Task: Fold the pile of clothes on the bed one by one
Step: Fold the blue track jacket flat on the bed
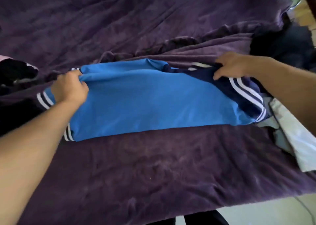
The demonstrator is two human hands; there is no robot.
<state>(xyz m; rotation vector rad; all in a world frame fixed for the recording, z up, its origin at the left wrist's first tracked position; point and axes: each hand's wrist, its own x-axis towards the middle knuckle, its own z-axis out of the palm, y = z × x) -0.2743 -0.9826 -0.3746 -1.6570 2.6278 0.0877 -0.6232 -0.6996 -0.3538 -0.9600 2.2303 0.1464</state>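
Note:
A bright blue shirt with navy panels and white stripes lies across the middle of the purple bed cover. My left hand grips a bunched fold at the shirt's left end. My right hand pinches the navy edge at its upper right, beside the white stripes. The shirt's near edge lies flat and straight on the cover; the far edge is lifted into a fold between the two hands.
Dark clothes lie heaped at the left. A grey-white garment lies at the right under my forearm. A dark bundle sits at the upper right. The bed's near edge and pale floor show at the bottom right.

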